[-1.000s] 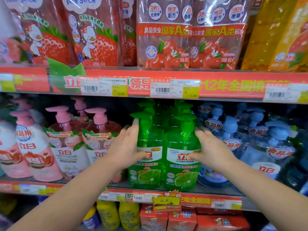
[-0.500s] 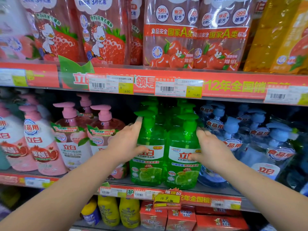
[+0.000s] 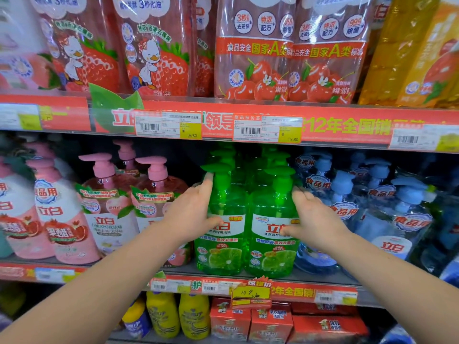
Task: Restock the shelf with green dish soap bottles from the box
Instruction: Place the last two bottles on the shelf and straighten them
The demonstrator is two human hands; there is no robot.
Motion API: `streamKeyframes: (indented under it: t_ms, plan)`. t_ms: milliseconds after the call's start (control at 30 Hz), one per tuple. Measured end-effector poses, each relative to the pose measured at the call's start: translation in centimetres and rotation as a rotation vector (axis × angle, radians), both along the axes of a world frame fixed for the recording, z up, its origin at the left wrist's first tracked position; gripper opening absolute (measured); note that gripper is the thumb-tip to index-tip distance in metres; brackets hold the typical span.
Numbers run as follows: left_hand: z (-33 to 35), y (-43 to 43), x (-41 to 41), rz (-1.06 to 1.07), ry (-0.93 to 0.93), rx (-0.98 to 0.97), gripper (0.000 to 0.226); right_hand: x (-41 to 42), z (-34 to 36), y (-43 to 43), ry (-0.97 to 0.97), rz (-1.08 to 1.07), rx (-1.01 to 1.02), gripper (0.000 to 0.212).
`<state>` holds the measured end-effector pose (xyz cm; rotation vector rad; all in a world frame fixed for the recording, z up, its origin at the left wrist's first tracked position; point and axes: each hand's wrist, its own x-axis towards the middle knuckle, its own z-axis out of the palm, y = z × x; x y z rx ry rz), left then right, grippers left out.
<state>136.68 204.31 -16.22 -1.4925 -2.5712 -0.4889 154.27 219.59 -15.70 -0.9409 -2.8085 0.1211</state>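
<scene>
Clamped, left grip (image 3: 196, 214) holds one green bottle (image 3: 223, 259); right grip (image 3: 316, 219) holds its neighbour (image 3: 273, 259) (touching). Both stand on the shelf (image 3: 323, 278).

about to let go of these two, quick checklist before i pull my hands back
1. Left green bottle upright on the shelf: ok.
2. Right green bottle upright, touching it: ok.
3. Both face front: ok.
4. Left hand grip on the left one, right hand on the right: ok.
5. Stock left in the box: cannot tell, out of view.
</scene>
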Motion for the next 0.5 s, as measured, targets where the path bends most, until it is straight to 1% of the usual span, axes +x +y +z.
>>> streamKeyframes:
  t_ms: [133,233,333,400,500]
  plan:
    - [-0.2,0.2,0.1,0.002,0.082,-0.019,0.106,-0.1,0.0,-0.3,-0.009,-0.025,0.017,0.102]
    - [-0.5,0.1,0.0,0.022,0.16,-0.009,0.106,-0.1,-0.1,-0.6,-0.017,-0.053,0.096,0.103]
    - [-1.0,-0.2,-0.2,0.052,0.266,0.008,0.094,-0.1,-0.3,-0.5,-0.025,-0.052,0.125,0.098]
    - [-1.1,-0.3,-0.2,0.06,0.293,-0.015,0.082,-0.2,-0.2,-0.5,-0.033,-0.054,0.12,0.096]
    - [-1.0,0.0,-0.3,0.078,0.299,-0.04,0.075,-0.3,-0.3,-0.6,-0.036,-0.065,0.116,0.094]
